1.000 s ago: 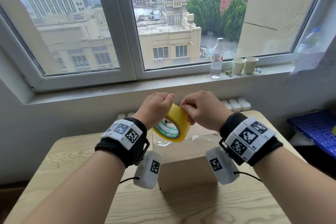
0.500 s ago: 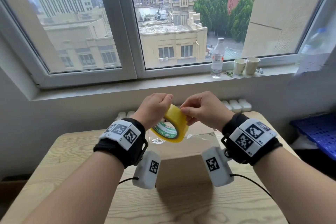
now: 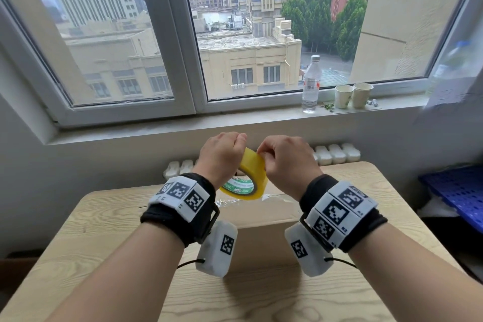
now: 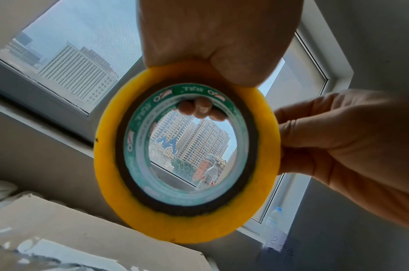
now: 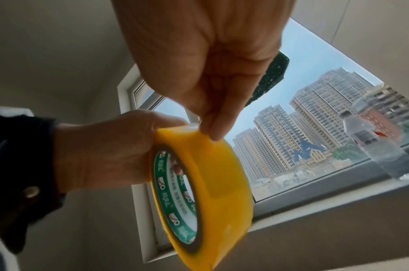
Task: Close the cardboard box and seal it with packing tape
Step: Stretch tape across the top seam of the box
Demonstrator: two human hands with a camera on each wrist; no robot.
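A yellow roll of packing tape (image 3: 251, 178) with a green-printed core hangs in the air above the cardboard box (image 3: 261, 219). My left hand (image 3: 222, 154) grips the roll at its top, fingers hooked through the core (image 4: 199, 110). My right hand (image 3: 282, 157) pinches at the roll's outer face near the top (image 5: 208, 132), thumb and fingertips together on the tape surface. The box stands on the wooden table (image 3: 104, 230) with its top flaps down and shiny clear tape along the far top edge. Both wrists hide much of the box.
A windowsill (image 3: 235, 123) runs behind the table, carrying a water bottle (image 3: 311, 83) and two paper cups (image 3: 352, 95). White radiator tops (image 3: 334, 154) show behind the table. A blue plastic crate (image 3: 460, 191) sits at the right.
Both hands with the roll have risen slightly and the roll has tilted a little; the right fingertips have shifted on the roll's top surface. The box has not moved.
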